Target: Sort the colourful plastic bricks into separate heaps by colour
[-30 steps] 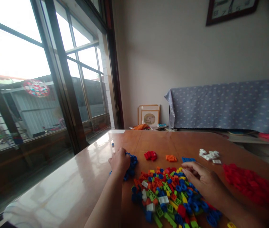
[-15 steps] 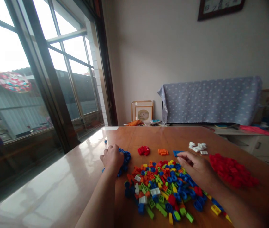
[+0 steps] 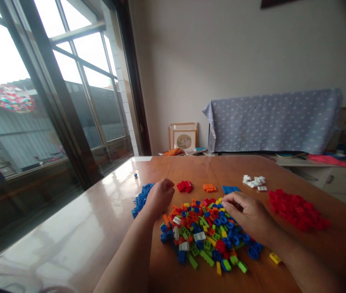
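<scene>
My left hand [image 3: 161,196] is between the blue brick pile [image 3: 142,198] and the mixed heap of toy bricks [image 3: 205,236]. Its fingers are curled in, and the back of the hand hides whatever is inside. My right hand [image 3: 247,211] hangs over the heap's far right edge, thumb and fingertips close together; I cannot make out anything between them. The heap mixes green, orange, yellow, red, white and blue pieces, some of them round. Just beyond my right fingertips lies a small group of blue bricks [image 3: 230,189].
Small groups of red bricks [image 3: 184,186], orange bricks [image 3: 209,187] and white bricks [image 3: 254,181] lie across the wooden table [image 3: 188,167]. A large red brick pile [image 3: 297,209] is at right. One blue piece [image 3: 136,175] sits far left, and a yellow brick [image 3: 274,258] near my right forearm.
My left hand has moved right, off the blue pile, which is now uncovered. My right hand has drawn back slightly from the small blue group, which now lies in full view. The camera has tilted down.
</scene>
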Motion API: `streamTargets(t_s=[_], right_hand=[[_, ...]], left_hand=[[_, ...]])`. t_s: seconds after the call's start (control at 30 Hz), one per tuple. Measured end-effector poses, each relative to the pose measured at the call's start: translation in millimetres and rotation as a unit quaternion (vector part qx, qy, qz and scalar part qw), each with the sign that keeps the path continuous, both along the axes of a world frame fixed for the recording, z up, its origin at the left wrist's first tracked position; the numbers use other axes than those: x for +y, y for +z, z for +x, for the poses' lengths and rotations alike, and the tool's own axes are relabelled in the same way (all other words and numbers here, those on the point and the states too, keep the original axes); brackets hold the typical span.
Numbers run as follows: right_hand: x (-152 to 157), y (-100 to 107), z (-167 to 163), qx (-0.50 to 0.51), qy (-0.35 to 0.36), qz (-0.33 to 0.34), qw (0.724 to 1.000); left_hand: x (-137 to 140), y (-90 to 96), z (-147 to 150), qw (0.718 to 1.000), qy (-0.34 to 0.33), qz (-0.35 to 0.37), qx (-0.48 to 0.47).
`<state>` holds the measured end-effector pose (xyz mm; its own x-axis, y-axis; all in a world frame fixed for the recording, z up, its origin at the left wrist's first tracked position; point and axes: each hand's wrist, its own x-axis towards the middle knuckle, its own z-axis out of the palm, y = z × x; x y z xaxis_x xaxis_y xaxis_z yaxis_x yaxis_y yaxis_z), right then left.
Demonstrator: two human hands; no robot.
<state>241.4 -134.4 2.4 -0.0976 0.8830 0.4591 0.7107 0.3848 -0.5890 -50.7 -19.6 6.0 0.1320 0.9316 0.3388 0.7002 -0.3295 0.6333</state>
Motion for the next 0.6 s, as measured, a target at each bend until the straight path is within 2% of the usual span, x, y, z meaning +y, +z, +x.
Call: streamTargets(t_s=[0.17,0.33,0.5,0.6], right_hand=[[-10,0,-29,-0.039,0.078,0.0,0.996],[-13,5,-58,-0.132,0.089,0.021,0.987],[-21,18,-104,-0.211,0.18,0.002,0.961],[-24,18,-135,-0.251,0.222,-0.001,0.942]], left_hand=[[4,-1.5,0,1.0,0.019,0.004,-0.024],[14,-6.7,-4,0.997,0.03,0.004,-0.071],[19,-5.7,-10,0.991,0.039,0.018,-0.128],[19,-3.4,-12,0.988,0.043,0.017,-0.148]])
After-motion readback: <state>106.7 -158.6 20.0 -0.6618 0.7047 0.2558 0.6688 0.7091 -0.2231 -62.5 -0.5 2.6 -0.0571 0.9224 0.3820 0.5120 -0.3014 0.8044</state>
